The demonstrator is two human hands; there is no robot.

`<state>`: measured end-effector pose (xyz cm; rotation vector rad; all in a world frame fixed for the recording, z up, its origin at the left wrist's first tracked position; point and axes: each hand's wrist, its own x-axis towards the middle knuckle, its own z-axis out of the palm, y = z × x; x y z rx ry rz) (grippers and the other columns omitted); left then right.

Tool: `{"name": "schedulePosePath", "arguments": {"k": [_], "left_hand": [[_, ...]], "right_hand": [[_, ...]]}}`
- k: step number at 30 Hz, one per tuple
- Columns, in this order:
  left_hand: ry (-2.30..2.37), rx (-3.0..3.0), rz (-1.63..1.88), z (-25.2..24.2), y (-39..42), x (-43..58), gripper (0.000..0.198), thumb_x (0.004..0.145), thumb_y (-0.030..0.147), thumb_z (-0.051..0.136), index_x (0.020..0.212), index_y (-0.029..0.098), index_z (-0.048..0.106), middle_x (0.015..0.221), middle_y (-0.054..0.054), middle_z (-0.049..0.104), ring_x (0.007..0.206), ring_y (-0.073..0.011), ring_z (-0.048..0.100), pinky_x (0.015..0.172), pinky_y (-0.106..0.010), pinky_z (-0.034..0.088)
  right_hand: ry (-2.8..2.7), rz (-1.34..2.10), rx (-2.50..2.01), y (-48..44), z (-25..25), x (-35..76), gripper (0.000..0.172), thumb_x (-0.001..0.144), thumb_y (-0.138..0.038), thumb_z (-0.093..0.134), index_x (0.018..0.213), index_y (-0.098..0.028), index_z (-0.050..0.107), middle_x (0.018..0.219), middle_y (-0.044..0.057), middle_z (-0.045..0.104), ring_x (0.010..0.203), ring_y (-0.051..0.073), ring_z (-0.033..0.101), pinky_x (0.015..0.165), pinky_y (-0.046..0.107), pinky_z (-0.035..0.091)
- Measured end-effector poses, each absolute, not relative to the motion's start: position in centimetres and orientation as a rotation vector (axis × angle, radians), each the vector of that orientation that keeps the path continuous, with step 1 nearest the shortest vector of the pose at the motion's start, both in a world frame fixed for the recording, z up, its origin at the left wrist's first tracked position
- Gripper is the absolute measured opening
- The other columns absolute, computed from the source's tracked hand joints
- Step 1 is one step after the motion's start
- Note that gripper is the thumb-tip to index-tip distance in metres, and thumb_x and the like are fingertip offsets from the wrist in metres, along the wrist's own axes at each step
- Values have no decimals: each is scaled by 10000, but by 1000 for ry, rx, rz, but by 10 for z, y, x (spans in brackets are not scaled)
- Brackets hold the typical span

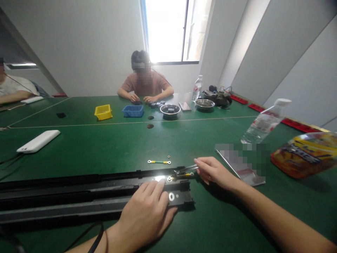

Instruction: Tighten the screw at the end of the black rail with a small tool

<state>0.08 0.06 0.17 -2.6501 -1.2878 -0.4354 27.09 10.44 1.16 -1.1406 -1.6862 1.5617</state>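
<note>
A long black metal rail (94,205) lies across the near left, its open end towards my right hand. My left hand (147,207) grips it close to that end, fingers over the top and thumb along the near edge. In my right hand (214,172) is a slim silver wrench (186,169), closed between thumb and fingers. Its head reaches a nut (170,179) on the rail's far strip. A ground wire (187,174) with a yellow end sticks out there, partly hidden under the wrench. Just beyond the rail lie a loose green-and-yellow wire (159,162) with ring terminals and a small brass nut (169,156).
To the right are a phone (243,168), a water bottle (265,121) and an orange-filled bottle (305,154). A white power bank (39,141) lies left. Farther back stand yellow (103,113) and blue (133,111) bins and metal bowls (170,114); a person (146,82) works opposite.
</note>
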Motion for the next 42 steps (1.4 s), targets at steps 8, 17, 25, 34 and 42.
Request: {"name": "schedulePosePath", "arguments": {"k": [8,17,25,34,42], "left_hand": [[-1278,-2645,-448,3,1,2,252,977,409,550,947,176,639,1221,-173,669,1060,-362,646,829,-513,559],[-1263,-2634,-457,3,1,0,250,976,416,549,945,184,638,1199,-160,680,1038,-354,654,806,-500,559],[-1273,-2641,-452,4,2,2,234,972,403,557,955,186,643,1214,-155,675,1067,-352,648,826,-498,558],[-1255,-2622,-469,4,0,1,230,963,405,568,963,186,639,1204,-149,678,1049,-341,646,843,-490,551],[-1282,-2549,-424,7,-1,4,304,965,421,550,1080,155,645,1209,-167,674,1021,-333,641,840,-475,530]], "right_hand": [[-1810,1514,-1175,102,10,263,521,991,-613,496,693,-187,538,489,-57,451,452,105,440,483,228,347],[-2111,1617,-1260,97,23,272,505,977,-576,513,667,-178,542,550,-35,494,410,88,452,403,206,307],[-2133,1676,-1270,94,26,274,553,964,-621,525,619,-190,483,511,-46,412,413,85,392,385,209,259],[-2122,1718,-1226,97,26,279,545,964,-584,545,598,-183,504,492,-31,484,405,86,443,404,206,296],[-1749,1619,-1198,108,17,281,525,917,-632,593,633,-197,517,410,-87,377,372,94,401,425,221,348]]}}
